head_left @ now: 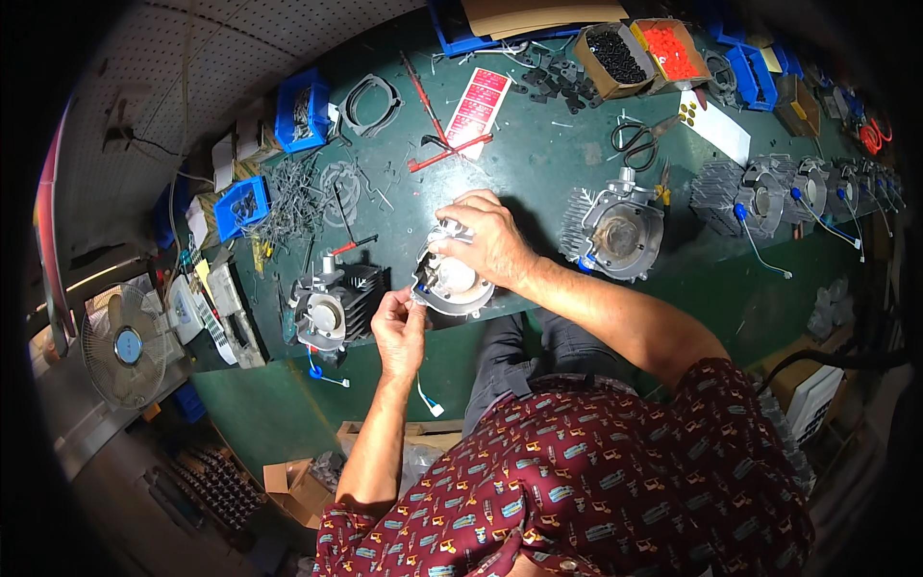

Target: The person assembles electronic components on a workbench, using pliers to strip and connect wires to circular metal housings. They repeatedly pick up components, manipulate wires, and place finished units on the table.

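In front of me at the bench's near edge stands a grey cast-metal motor housing [460, 279] with a round bright centre. My right hand [492, 240] is closed over its far side, steadying it with fingers and thumb. At the housing's lower left edge, my left hand [399, 332] is closed in a pinch at the cable; the fingertips partly hide the exact grip. From there the thin cable hangs past the bench edge and ends in a white connector [436, 410]. To the left sits a finned motor housing [327, 317]; another finned housing [615, 231] stands on the right.
Several housings with cables [760, 197] line the bench's right side. Red-handled screwdrivers [450, 152], black scissors [636, 144], a label sheet [478, 111] and a pile of black clips [293, 202] lie on the green bench [538, 125]. Blue bins [303, 111] and a fan [125, 344] stand left.
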Motion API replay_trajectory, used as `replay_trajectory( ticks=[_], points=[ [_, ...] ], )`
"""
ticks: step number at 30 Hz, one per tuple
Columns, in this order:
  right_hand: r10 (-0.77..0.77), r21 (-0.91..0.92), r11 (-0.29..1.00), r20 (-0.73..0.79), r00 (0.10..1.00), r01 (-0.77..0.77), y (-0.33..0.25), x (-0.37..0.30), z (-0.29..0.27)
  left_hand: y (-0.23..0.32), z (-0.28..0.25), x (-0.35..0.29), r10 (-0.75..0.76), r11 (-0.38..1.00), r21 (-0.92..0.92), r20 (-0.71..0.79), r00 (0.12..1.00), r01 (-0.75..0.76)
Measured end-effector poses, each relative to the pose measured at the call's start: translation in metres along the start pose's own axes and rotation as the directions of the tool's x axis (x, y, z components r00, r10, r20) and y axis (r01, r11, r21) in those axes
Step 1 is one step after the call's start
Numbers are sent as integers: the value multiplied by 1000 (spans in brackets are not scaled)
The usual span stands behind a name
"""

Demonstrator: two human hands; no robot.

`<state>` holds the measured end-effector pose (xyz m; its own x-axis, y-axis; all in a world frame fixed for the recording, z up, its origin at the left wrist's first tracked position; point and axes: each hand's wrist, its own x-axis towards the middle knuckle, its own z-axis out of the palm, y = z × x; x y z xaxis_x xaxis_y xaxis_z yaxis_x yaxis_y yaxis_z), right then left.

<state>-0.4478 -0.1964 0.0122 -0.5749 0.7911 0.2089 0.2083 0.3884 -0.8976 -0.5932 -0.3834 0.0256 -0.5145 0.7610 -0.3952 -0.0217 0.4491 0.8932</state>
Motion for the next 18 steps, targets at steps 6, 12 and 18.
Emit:
replay_trajectory(
  ticks=[6, 12, 18],
  points=[
    [-26, -20, 999, -6, 1000, 25, -5, -1, 1, -2, -3, 1, 62, 985, 164, -12, 998, -59],
    [-29, -24, 999, -29, 999, 28, -6, -2, 3, 16, 3, -3, -97, 992, 76, -35, 995, 100],
    [8, -15, 1000, -47, 999, -8, -1, -4, 4, 28, 5, -4, -173, 982, -75, 5, 985, 173]
  ],
)
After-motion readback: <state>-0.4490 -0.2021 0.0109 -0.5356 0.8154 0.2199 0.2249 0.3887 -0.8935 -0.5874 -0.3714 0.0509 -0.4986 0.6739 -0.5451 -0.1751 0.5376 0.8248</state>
